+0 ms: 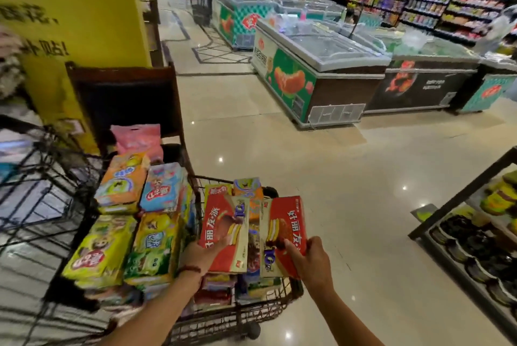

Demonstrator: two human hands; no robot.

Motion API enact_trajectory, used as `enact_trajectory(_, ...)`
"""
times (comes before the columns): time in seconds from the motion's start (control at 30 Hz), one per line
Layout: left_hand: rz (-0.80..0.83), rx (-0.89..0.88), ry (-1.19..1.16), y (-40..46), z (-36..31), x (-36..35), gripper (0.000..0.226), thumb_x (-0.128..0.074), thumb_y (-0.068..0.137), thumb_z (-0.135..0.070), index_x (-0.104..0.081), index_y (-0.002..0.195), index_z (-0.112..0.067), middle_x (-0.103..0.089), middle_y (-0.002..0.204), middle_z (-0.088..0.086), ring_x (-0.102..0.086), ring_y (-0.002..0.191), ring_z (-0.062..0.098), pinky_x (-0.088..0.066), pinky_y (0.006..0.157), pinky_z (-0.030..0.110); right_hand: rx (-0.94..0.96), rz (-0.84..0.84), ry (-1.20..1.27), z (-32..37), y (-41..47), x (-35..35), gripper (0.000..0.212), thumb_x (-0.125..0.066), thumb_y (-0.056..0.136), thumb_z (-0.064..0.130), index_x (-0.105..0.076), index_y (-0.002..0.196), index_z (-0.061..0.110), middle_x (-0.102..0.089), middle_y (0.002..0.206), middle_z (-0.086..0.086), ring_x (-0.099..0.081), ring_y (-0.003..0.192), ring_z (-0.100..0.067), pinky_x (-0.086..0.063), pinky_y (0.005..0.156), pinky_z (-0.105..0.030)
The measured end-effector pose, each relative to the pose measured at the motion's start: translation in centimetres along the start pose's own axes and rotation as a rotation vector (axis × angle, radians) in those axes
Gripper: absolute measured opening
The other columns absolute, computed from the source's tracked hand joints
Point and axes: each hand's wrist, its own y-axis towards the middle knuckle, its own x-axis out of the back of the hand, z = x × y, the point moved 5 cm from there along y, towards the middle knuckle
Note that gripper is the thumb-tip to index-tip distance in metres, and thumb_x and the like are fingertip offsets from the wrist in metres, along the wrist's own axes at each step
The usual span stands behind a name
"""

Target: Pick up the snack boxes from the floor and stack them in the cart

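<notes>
Two red snack boxes hang over the wire cart [268,305]. My left hand [202,254] grips the near end of the left red box [223,231]. My right hand [310,259] grips the near end of the right red box [285,231]. Both boxes sit just above several colourful boxes packed in the cart [249,197]. Green, orange and blue snack boxes [134,222] are stacked to the left of the cart's basket. A red cord is tied round my left wrist.
A dark wooden stand [126,99] and a yellow pillar [81,10] rise behind the stack. Chest freezers [321,66] line the far side of the shiny tiled floor [321,178]. A low shelf of goods [475,234] stands at the right. Black wire racks [36,178] are at the left.
</notes>
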Motion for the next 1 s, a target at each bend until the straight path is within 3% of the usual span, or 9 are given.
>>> enact_trajectory(0.07,-0.056,0.028,-0.005,0.3,-0.2,0.0,0.050,-0.073,0.077,-0.046,-0.061,0.091,0.000,-0.062,0.088,0.011,-0.056,0.088,0.028,-0.037,0.058,0.025,0.026,0.040,-0.036,0.6,1.5,-0.5,0.046,-0.062,0.085,0.048,-0.043,0.100,0.010,-0.059,0.094,-0.001,-0.063,0.077,-0.017,-0.051,0.058,-0.021)
enact_trajectory(0.17,-0.091,0.061,-0.017,1.4,0.7,-0.2,0.064,-0.069,0.083,-0.038,-0.049,0.127,0.004,-0.058,0.122,0.018,-0.052,0.116,0.033,-0.037,0.078,0.029,0.016,0.106,-0.003,0.5,2.9,-2.3,0.048,-0.062,0.084,0.050,-0.043,0.102,0.009,-0.062,0.099,-0.004,-0.066,0.083,-0.020,-0.055,0.064,-0.027)
enact_trajectory(0.27,-0.113,0.112,0.050,2.7,2.1,-0.1,0.038,-0.069,0.083,-0.040,-0.059,0.092,-0.004,-0.056,0.082,0.006,-0.054,0.090,0.027,-0.044,0.079,0.035,-0.007,0.172,0.006,-0.3,3.5,-4.3,0.048,-0.062,0.084,0.050,-0.043,0.105,0.011,-0.062,0.105,-0.004,-0.065,0.087,-0.019,-0.056,0.070,-0.028)
enact_trajectory(0.3,-0.111,0.134,0.067,3.0,2.6,0.0,0.039,-0.068,0.083,-0.041,-0.058,0.087,-0.004,-0.053,0.079,0.004,-0.051,0.083,0.023,-0.044,0.075,0.034,-0.014,0.198,0.005,-0.6,3.5,-5.0,0.047,-0.062,0.084,0.049,-0.042,0.105,0.012,-0.061,0.106,-0.003,-0.065,0.088,-0.019,-0.056,0.071,-0.028)
enact_trajectory(0.4,-0.098,0.184,0.051,4.0,4.2,0.0,0.054,-0.070,0.081,-0.044,-0.059,0.110,0.001,-0.058,0.094,0.009,-0.047,0.085,0.020,-0.039,0.072,0.029,-0.036,0.242,0.031,-1.5,3.6,-6.4,0.045,-0.063,0.084,0.047,-0.043,0.105,0.013,-0.062,0.106,-0.003,-0.065,0.087,-0.019,-0.057,0.072,-0.029)
enact_trajectory(0.57,-0.097,0.240,0.069,4.7,5.7,-0.4,0.035,-0.072,0.081,-0.038,-0.056,0.089,-0.009,-0.056,0.089,0.007,-0.049,0.079,0.019,-0.036,0.051,0.021,-0.093,0.257,0.013,-2.6,3.5,-7.7,0.044,-0.062,0.083,0.050,-0.043,0.104,0.016,-0.062,0.104,-0.002,-0.065,0.086,-0.018,-0.057,0.071,-0.029)
enact_trajectory(0.7,-0.144,0.242,0.133,5.0,6.4,-0.5,0.038,-0.073,0.076,-0.046,-0.052,0.073,-0.015,-0.055,0.070,0.001,-0.052,0.067,0.019,-0.040,0.051,0.023,-0.105,0.225,-0.124,-2.7,3.1,-7.7,0.048,-0.058,0.081,0.059,-0.044,0.104,0.019,-0.063,0.098,0.004,-0.066,0.081,-0.014,-0.058,0.070,-0.031)
enact_trajectory(0.8,-0.160,0.230,0.226,5.0,6.7,-0.6,0.053,-0.073,0.071,-0.055,-0.060,0.091,-0.008,-0.063,0.080,0.003,-0.060,0.074,0.022,-0.048,0.062,0.026,-0.104,0.206,-0.315,-2.9,2.9,-7.6,0.053,-0.052,0.079,0.069,-0.047,0.102,0.022,-0.064,0.092,0.008,-0.065,0.078,-0.011,-0.057,0.067,-0.029)
enact_trajectory(1.0,-0.151,0.175,0.354,5.0,6.2,-0.3,0.061,-0.070,0.074,-0.057,-0.043,0.099,-0.009,-0.056,0.092,0.003,-0.056,0.082,0.022,-0.046,0.068,0.028,-0.061,0.197,-0.491,-3.4,2.4,-7.7,0.059,-0.039,0.079,0.077,-0.055,0.097,0.023,-0.064,0.083,0.011,-0.063,0.070,-0.007,-0.056,0.063,-0.027)
